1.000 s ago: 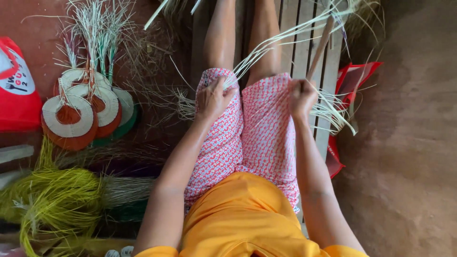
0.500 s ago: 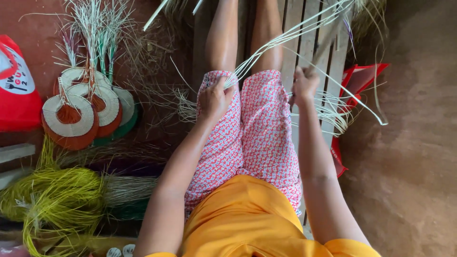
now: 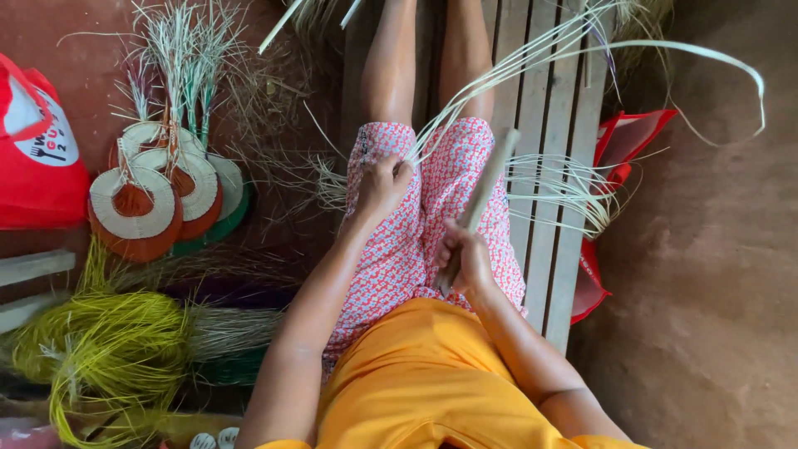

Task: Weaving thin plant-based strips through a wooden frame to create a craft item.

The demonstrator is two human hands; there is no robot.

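Note:
I sit on a wooden slatted bench (image 3: 544, 208), looking down at my lap in pink patterned shorts. My left hand (image 3: 382, 185) rests on my left thigh, pinching the ends of several pale straw strips (image 3: 532, 58) that fan up and to the right across the bench. My right hand (image 3: 465, 258) is over my right thigh, closed around a pale flat stick (image 3: 486, 187) that points up and away from me. One long strip (image 3: 715, 58) loops out past the right side of the bench.
Half-woven round pieces (image 3: 158, 195) with loose straw ends lie on the floor at left, beside a red bag (image 3: 37, 154). Yellow-green fibre bundles (image 3: 100, 357) sit at lower left. A red bag (image 3: 623, 141) leans on the bench's right side, next to the bare earth floor (image 3: 715, 274).
My right hand has left the strips by my knee, drawn back toward my body and now grips the flat stick. My left hand stays on the strip ends.

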